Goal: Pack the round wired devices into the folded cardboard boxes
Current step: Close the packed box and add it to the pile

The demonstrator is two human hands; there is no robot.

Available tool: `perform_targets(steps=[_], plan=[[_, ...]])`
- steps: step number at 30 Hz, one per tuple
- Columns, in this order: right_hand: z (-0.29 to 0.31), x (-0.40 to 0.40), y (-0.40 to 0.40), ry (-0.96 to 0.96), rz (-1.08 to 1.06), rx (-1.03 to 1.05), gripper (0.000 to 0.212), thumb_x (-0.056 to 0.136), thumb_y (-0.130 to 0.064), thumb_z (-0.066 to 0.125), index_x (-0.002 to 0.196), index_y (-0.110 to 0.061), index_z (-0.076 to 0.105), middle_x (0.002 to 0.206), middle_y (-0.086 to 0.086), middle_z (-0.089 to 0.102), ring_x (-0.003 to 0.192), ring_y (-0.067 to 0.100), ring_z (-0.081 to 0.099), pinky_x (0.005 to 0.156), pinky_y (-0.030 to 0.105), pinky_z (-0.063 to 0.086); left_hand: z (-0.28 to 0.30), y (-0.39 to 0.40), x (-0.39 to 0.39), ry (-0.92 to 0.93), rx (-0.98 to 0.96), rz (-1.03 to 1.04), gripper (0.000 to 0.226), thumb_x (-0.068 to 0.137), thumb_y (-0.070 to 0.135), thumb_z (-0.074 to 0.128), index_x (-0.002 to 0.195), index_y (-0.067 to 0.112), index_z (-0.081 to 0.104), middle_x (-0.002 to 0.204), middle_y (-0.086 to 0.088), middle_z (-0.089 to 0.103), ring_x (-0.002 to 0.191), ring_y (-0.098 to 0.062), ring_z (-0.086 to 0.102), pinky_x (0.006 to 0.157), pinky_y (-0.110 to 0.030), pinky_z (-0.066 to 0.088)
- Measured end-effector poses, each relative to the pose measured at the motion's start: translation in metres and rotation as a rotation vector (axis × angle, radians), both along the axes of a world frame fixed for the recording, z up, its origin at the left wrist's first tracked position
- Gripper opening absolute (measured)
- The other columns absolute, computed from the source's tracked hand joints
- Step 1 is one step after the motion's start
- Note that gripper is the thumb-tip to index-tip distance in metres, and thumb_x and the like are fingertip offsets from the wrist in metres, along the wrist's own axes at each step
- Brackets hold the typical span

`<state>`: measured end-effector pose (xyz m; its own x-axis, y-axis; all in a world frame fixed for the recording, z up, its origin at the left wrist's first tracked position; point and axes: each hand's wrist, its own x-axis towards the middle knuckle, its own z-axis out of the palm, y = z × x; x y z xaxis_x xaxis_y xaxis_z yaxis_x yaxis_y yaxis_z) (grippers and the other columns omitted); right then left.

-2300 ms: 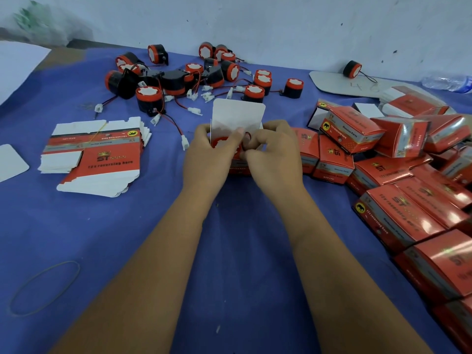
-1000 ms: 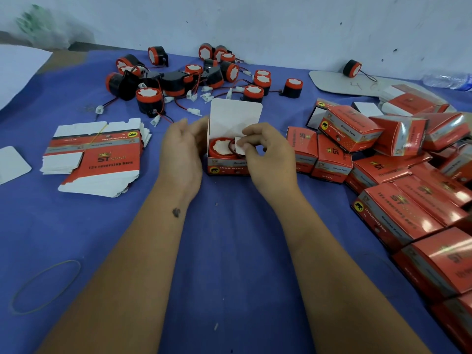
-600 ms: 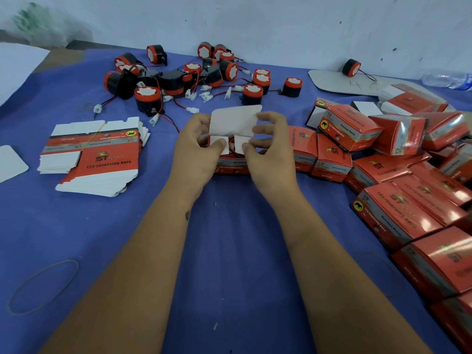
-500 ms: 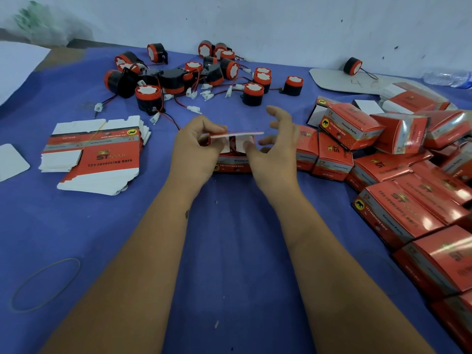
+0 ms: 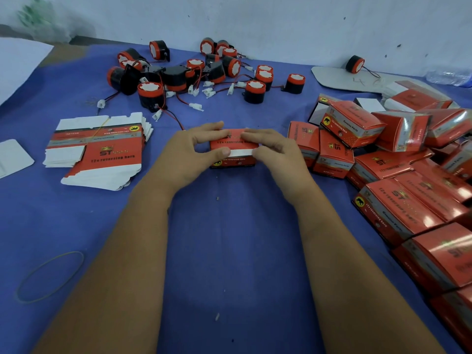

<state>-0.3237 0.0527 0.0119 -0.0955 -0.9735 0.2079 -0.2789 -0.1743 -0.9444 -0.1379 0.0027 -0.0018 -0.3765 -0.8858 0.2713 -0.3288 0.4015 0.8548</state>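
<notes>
I see both hands on one red box [image 5: 233, 146] in the middle of the blue table [image 5: 229, 251]. The left hand [image 5: 189, 157] grips its left end, fingers curled over the top and thumb pressed against the near face. The right hand [image 5: 275, 152] grips the right end the same way, fingers lying along the top. The lid is down, and a white strip of its tuck flap shows along the near edge between my thumbs. I cannot see what is inside the box.

Far from the hands lies a heap of horns [image 5: 199, 72], round black bodies with red rims and white faces, their red and black wires ending in white plugs. One more horn [image 5: 355, 63] sits apart at the far right on a grey sheet [image 5: 339, 79].

To the left of the box lies a stack of flat boxes [image 5: 102, 149], with a rubber band across it. A loose rubber band [image 5: 49, 275] lies near on the left. A white card [image 5: 12, 157] lies at the left edge.

To the right a pile of closed boxes [image 5: 383, 159] runs from just beside the right hand to the near right corner. A clear bottle [image 5: 449, 76] lies at the far right.
</notes>
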Motion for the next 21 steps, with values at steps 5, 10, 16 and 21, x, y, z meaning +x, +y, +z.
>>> perform_targets(steps=[5, 10, 16, 21], plan=[[-0.006, 0.001, -0.006, 0.249, -0.066, -0.111, 0.033, 0.09, -0.008, 0.067, 0.122, -0.009, 0.065, 0.118, -0.005, 0.06, 0.116, 0.009, 0.055, 0.101, 0.018, 0.043, -0.004, -0.004, -0.009, 0.015, -0.109, 0.088, 0.031, 0.091, 0.02, 0.068, 0.122, 0.026, 0.067, 0.132, 0.014, 0.058, 0.121, 0.006, 0.049, 0.099, -0.006, 0.039], [-0.008, 0.01, -0.008, 0.312, -0.138, -0.209, 0.027, 0.09, -0.01, 0.067, 0.117, -0.01, 0.068, 0.103, -0.008, 0.06, 0.099, 0.003, 0.056, 0.088, 0.007, 0.042, 0.002, -0.002, -0.01, 0.113, -0.064, 0.08, 0.025, 0.098, 0.023, 0.059, 0.101, 0.047, 0.062, 0.122, 0.021, 0.059, 0.111, 0.008, 0.056, 0.092, -0.008, 0.045], [-0.007, 0.011, -0.008, 0.277, -0.172, -0.233, 0.02, 0.092, -0.013, 0.064, 0.111, -0.014, 0.071, 0.099, -0.011, 0.061, 0.096, 0.001, 0.057, 0.084, 0.013, 0.047, 0.004, -0.002, -0.003, 0.223, 0.05, -0.03, 0.039, 0.092, 0.0, 0.061, 0.111, 0.034, 0.067, 0.127, 0.011, 0.063, 0.125, -0.005, 0.055, 0.101, -0.03, 0.05], [-0.008, 0.013, -0.009, 0.274, -0.201, -0.254, 0.018, 0.092, -0.015, 0.065, 0.109, -0.016, 0.072, 0.094, -0.019, 0.059, 0.092, -0.007, 0.056, 0.082, 0.008, 0.045, 0.006, -0.001, -0.005, 0.306, 0.08, 0.003, 0.042, 0.093, -0.007, 0.054, 0.107, 0.03, 0.07, 0.126, 0.008, 0.065, 0.119, -0.003, 0.059, 0.09, -0.02, 0.052]])
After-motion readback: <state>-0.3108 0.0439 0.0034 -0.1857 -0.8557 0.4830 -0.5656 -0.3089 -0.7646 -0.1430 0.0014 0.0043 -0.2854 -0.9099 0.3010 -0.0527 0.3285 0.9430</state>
